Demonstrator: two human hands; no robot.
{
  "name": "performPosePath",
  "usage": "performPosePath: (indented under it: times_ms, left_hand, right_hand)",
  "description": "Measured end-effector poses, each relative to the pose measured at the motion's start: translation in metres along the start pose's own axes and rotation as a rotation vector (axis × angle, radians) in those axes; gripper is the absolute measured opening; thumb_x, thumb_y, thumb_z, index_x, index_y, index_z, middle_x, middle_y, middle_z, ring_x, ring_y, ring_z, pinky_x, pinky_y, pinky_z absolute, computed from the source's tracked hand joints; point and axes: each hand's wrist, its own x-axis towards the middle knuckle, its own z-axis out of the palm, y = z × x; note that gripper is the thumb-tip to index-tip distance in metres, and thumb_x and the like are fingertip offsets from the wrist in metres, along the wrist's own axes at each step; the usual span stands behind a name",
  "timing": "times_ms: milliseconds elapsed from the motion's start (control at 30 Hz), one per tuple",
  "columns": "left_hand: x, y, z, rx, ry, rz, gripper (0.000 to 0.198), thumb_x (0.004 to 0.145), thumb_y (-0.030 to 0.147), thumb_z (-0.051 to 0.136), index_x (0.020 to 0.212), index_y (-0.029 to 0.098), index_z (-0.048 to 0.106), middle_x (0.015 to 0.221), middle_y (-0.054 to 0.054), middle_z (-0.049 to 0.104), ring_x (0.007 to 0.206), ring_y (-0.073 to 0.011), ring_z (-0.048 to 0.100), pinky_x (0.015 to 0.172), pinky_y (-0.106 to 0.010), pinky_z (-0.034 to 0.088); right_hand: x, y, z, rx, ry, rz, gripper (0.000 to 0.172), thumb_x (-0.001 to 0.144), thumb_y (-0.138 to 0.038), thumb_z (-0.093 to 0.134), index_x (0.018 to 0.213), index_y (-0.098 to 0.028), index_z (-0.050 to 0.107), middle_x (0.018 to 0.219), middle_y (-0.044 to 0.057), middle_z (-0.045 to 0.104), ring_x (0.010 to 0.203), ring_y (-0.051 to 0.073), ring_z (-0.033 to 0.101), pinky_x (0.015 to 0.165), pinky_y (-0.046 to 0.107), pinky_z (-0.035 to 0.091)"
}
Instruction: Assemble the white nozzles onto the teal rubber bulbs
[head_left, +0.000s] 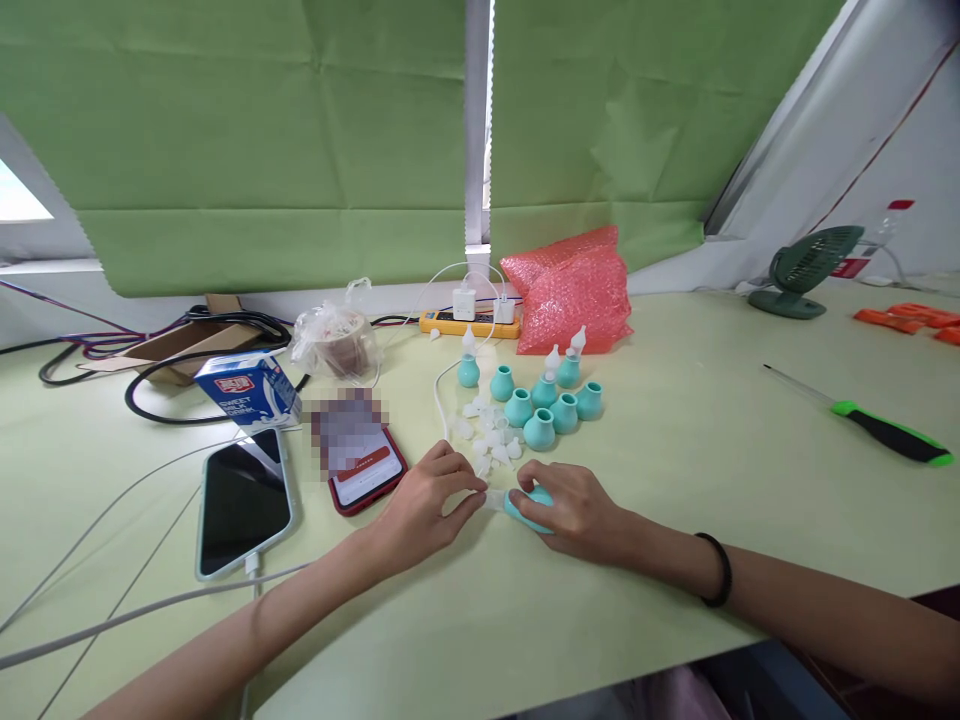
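Observation:
My right hand (577, 510) is wrapped around a turquoise rubber bulb (538, 500) lying on its side just above the table. From the bulb's left end sticks a translucent nozzle tip (495, 499), and my left hand (431, 500) pinches its far end between thumb and fingertips. Beyond my hands lies a heap of loose translucent tips (489, 432). To the right of the heap stand several open turquoise bulbs (539, 430). A few bulbs farther back carry a clear tip, such as the upright one (469, 370) at the back left.
Left of my hands lie a red-cased phone (367, 460) and a charging phone (246, 505) with white cables. Behind are a milk carton (247, 388), a bagged tape roll (341, 345), a yellow power strip (442, 323) and pink bubble wrap (574, 295). A screwdriver (877, 425) and fan (810, 265) are at right.

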Motion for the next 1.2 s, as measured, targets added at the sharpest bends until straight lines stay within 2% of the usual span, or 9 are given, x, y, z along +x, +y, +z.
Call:
performPosePath:
  times_ms: [100,200,467,600,767,900,1000,1133,1200]
  left_hand:
    - [0.001,-0.001,-0.002,0.046,-0.071,0.015,0.015,0.079,0.015,0.048,0.077,0.016,0.063,0.069,-0.005,0.058,0.072,-0.0162,0.048,0.062,-0.028,0.044]
    - [0.000,0.001,-0.002,0.139,-0.072,0.048,0.017,0.081,0.014,0.045,0.078,0.015,0.062,0.069,-0.006,0.057,0.073,-0.0166,0.047,0.059,-0.026,0.044]
    - [0.000,0.020,-0.003,0.712,-0.134,0.438,0.021,0.077,0.001,0.041,0.067,0.009,0.058,0.063,-0.009,0.055,0.070,-0.0218,0.048,0.053,-0.032,0.040]
    - [0.002,0.021,-0.008,0.733,-0.184,0.526,0.021,0.077,0.001,0.041,0.066,0.010,0.056,0.063,-0.008,0.053,0.072,-0.0209,0.048,0.050,-0.029,0.038]
    - [0.003,0.009,-0.012,0.526,-0.214,0.384,0.019,0.080,0.008,0.040,0.067,0.013,0.053,0.067,-0.005,0.053,0.073,-0.0186,0.047,0.049,-0.026,0.038]
    - [0.004,0.002,-0.013,0.228,-0.142,0.119,0.009,0.076,0.012,0.045,0.071,0.015,0.053,0.067,-0.002,0.055,0.074,-0.0157,0.047,0.053,-0.023,0.041]
    - [0.005,-0.001,-0.020,0.062,-0.054,-0.006,0.007,0.071,0.009,0.047,0.068,0.015,0.051,0.066,0.000,0.053,0.068,-0.0122,0.047,0.054,-0.020,0.042]
    - [0.009,-0.008,-0.030,0.103,0.086,-0.066,0.008,0.072,0.012,0.048,0.066,0.014,0.053,0.065,-0.002,0.055,0.068,-0.0133,0.047,0.052,-0.020,0.041]
    - [0.010,-0.014,-0.027,0.193,0.059,-0.099,0.011,0.074,0.015,0.048,0.068,0.014,0.057,0.065,-0.004,0.057,0.073,-0.0161,0.047,0.053,-0.022,0.041]
  right_hand:
    - [0.002,-0.002,0.002,0.005,0.018,0.017,0.016,0.078,-0.009,0.040,0.068,-0.018,0.049,0.066,-0.001,0.049,0.049,0.007,0.037,0.046,0.021,0.026]
    - [0.002,-0.006,0.004,0.038,0.018,0.056,0.016,0.080,-0.012,0.041,0.067,-0.017,0.047,0.063,-0.002,0.049,0.048,0.007,0.037,0.046,0.022,0.026]
    - [-0.001,-0.012,0.009,0.107,-0.011,0.137,0.014,0.080,-0.012,0.041,0.069,-0.018,0.047,0.056,-0.003,0.045,0.049,0.008,0.041,0.049,0.022,0.030]
    - [0.000,-0.013,0.007,0.104,0.011,0.103,0.015,0.078,-0.012,0.041,0.066,-0.017,0.047,0.057,-0.003,0.045,0.049,0.008,0.039,0.048,0.022,0.029]
    - [-0.001,-0.010,0.003,0.144,-0.061,0.042,0.011,0.070,-0.011,0.043,0.069,-0.018,0.051,0.072,0.001,0.048,0.049,0.008,0.037,0.043,0.021,0.025]
    - [0.001,-0.008,0.000,0.308,-0.090,0.195,0.009,0.064,-0.015,0.045,0.071,-0.017,0.050,0.074,0.003,0.046,0.051,0.009,0.039,0.043,0.020,0.028]
    - [0.002,-0.008,0.000,0.476,-0.101,0.320,0.009,0.060,-0.014,0.047,0.068,-0.017,0.048,0.069,0.002,0.044,0.052,0.010,0.040,0.045,0.020,0.032]
    - [0.001,-0.007,0.001,0.632,-0.102,0.391,0.013,0.056,-0.012,0.048,0.068,-0.018,0.048,0.066,0.001,0.043,0.053,0.010,0.041,0.047,0.021,0.035]
    - [0.001,-0.007,0.003,0.659,-0.103,0.376,0.015,0.056,-0.013,0.050,0.070,-0.018,0.049,0.068,0.001,0.043,0.055,0.011,0.042,0.048,0.022,0.036]
